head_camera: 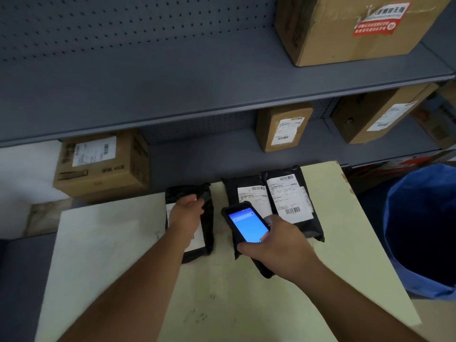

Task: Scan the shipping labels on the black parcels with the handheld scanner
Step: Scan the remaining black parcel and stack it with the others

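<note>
Three black parcels with white shipping labels lie side by side on a pale table (pixel 246 304). My left hand (pixel 188 211) rests flat on the left parcel (pixel 207 218), covering most of its label, with the fingers reaching its far end. My right hand (pixel 278 245) holds the handheld scanner (pixel 245 224), its blue screen lit and facing me, above the near half of the middle parcel (pixel 246 191). The right parcel (pixel 291 193) lies untouched, its label and barcodes fully visible.
Grey metal shelves (pixel 222 104) stand behind the table with several cardboard boxes (pixel 98 166) bearing labels. A blue bin (pixel 424 230) lined with a bag stands to the right of the table. A white block (pixel 27 169) sits at the left.
</note>
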Demonstrator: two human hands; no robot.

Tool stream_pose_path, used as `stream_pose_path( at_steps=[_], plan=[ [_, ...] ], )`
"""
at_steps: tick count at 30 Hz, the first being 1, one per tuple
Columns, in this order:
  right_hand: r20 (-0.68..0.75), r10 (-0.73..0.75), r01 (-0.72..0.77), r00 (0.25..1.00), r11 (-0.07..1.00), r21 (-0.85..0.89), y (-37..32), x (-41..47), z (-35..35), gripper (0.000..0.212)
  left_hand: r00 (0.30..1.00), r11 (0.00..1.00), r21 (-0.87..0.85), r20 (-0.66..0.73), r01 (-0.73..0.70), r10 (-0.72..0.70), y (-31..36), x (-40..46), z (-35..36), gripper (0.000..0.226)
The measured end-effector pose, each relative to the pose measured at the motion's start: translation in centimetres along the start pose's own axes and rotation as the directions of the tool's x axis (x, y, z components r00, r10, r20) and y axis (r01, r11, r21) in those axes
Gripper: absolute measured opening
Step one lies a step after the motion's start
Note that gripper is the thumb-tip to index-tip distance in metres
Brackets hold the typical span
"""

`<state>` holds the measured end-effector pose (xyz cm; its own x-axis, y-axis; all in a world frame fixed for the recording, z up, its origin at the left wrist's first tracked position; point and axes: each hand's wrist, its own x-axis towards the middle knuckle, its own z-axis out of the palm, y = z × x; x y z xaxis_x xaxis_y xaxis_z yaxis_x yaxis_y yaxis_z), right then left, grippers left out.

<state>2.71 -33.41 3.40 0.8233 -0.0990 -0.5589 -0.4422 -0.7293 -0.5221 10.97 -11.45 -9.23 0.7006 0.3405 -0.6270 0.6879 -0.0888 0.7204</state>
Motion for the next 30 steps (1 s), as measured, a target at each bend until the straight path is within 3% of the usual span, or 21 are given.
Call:
stream_pose_path(
  at_steps=[6,11,15,19,23,30],
  plan=[
    [0.031,0.0,0.001,1.0,1.0,-0.022,-1.6,0.2,2.0,0.051,0.961,0.986,0.166,-0.272,0.005,0.041,-1.5,1.0,-4.3,0.055],
    [0.053,0.014,-0.013,0.998,1.0,-0.021,-2.4,0.5,3.2,0.047,0.958,0.973,0.114,-0.231,0.199,-0.169,-3.6,2.3,-5.3,0.093],
    [0.066,0.03,-0.029,0.997,0.999,-0.022,-2.7,0.8,3.9,0.047,0.957,0.953,0.139,-0.149,0.268,-0.248,-4.7,3.2,-4.7,0.086],
    [0.082,0.058,-0.059,0.995,0.998,0.003,-2.7,0.9,4.2,0.046,0.952,0.943,0.169,-0.164,0.287,-0.26,-5.0,3.5,-3.7,0.106],
    [0.103,0.08,-0.081,0.992,0.997,0.002,-2.6,0.9,4.2,0.048,0.949,0.893,0.35,-0.242,0.282,-0.205,-5.1,3.6,-2.6,0.118],
    [0.112,0.103,-0.106,0.988,0.994,0.022,-2.0,1.2,4.2,0.044,0.952,0.81,0.519,-0.268,0.274,-0.15,-5.2,3.5,-1.3,0.114]
  ],
)
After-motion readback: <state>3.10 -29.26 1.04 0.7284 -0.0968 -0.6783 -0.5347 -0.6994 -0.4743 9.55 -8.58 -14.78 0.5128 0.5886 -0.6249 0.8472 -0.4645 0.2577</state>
